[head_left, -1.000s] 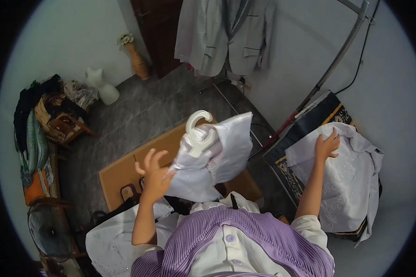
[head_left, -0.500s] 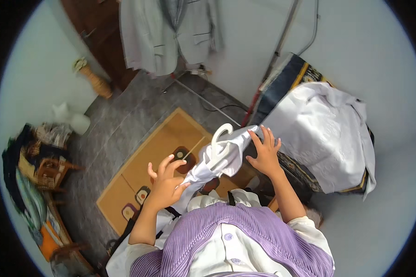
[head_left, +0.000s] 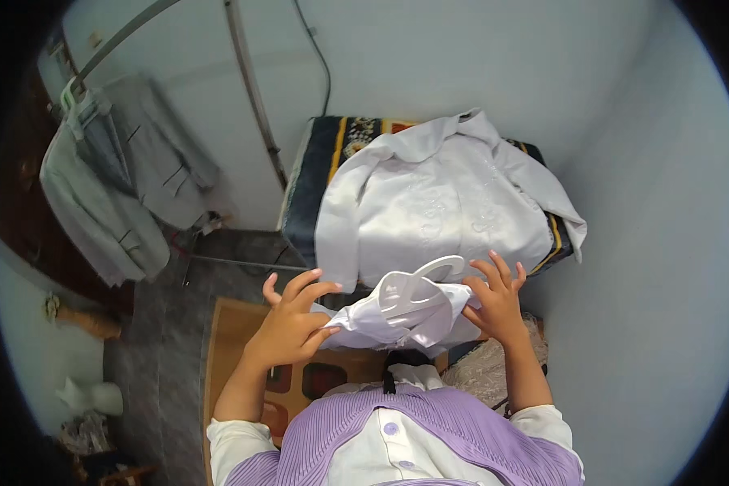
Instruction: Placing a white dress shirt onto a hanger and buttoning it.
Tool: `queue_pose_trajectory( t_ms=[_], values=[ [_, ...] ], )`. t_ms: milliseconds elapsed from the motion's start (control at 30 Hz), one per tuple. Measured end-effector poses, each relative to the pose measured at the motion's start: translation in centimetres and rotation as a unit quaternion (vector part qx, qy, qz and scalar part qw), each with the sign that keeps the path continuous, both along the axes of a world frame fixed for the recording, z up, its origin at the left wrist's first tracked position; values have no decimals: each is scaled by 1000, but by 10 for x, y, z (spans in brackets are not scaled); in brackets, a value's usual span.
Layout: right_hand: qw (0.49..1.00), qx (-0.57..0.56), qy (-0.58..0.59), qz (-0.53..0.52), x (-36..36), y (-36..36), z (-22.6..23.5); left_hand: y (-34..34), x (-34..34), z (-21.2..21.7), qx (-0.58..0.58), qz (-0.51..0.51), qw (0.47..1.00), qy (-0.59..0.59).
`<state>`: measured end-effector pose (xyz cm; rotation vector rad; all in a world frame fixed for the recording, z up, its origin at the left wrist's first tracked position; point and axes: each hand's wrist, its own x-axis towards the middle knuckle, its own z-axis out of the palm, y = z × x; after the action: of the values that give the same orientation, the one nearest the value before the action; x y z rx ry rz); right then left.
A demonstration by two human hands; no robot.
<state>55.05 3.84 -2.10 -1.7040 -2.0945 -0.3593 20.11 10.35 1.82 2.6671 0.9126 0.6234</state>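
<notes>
A white satin garment (head_left: 361,322) hangs in front of my body on a white hanger (head_left: 449,261), whose curved hook sticks up out of the neckline. My left hand (head_left: 290,326) pinches the garment's left shoulder between thumb and index finger, the other fingers spread. Over at the right shoulder, my right hand (head_left: 498,306) grips the cloth with thumb and fingertips. The garment's lower part is mostly hidden. Just beyond it, a white satin jacket (head_left: 441,202) with raised patterning lies spread out, its sleeves to either side.
Under the jacket is a table covered with a dark blue patterned cloth (head_left: 304,190). Grey jackets (head_left: 109,190) hang from a metal rack (head_left: 255,93) at the left. A brown patterned mat (head_left: 227,340) lies on the grey floor, and a wall rises close on the right.
My view has swung right, bringing the covered table in front of me. The garment on its hanger now hangs more level between my hands, and my right hand has closed on its shoulder.
</notes>
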Motion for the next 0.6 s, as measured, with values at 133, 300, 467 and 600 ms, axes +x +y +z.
queue_pose_trajectory(
  t_ms=[133, 300, 467, 600],
  values=[
    [992, 114, -44, -12, 58, 10, -12, 60, 65, 22, 38, -95, 995, 0],
    [961, 265, -57, -53, 129, 12, -36, 133, 119, 42, -100, -210, 972, 40],
    [960, 256, -56, -103, 171, 30, -18, 245, 139, -33, 3, 341, 939, 47],
    [978, 193, -33, -75, 175, 62, 22, 327, 112, -100, 70, 324, 938, 97]
  ],
)
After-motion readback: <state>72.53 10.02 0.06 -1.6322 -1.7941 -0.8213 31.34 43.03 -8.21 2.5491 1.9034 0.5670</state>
